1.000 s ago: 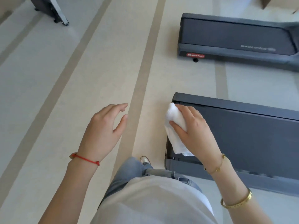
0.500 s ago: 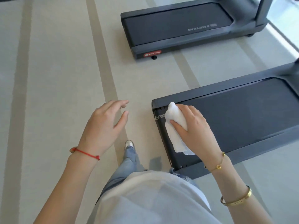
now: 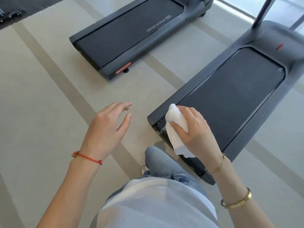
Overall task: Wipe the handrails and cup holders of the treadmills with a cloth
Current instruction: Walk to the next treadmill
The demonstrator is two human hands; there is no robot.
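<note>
Bunching a white cloth (image 3: 175,130) above the rear corner of the nearer treadmill (image 3: 230,102), the right hand (image 3: 195,130) keeps its grip closed on it, while the left hand (image 3: 107,129) hovers open over the floor (image 3: 41,96).

Floor (image 3: 41,99): pale beige, crossed by darker tan stripes (image 3: 54,73) running diagonally from the upper left toward the lower centre of the frame. A dark floor strip (image 3: 24,12) occupies the upper left corner, with a dark, blurred object at the far left edge; its type cannot be determined.

Clothing, lower centre: light shirt (image 3: 156,204), blue jeans (image 3: 164,168). One shoe (image 3: 144,169) shows just left of the jeans leg, on the floor.

Jewellery: red cord (image 3: 87,157) at centre left; thin gold chain (image 3: 219,165) and gold bangle (image 3: 236,203) at lower right.
</note>
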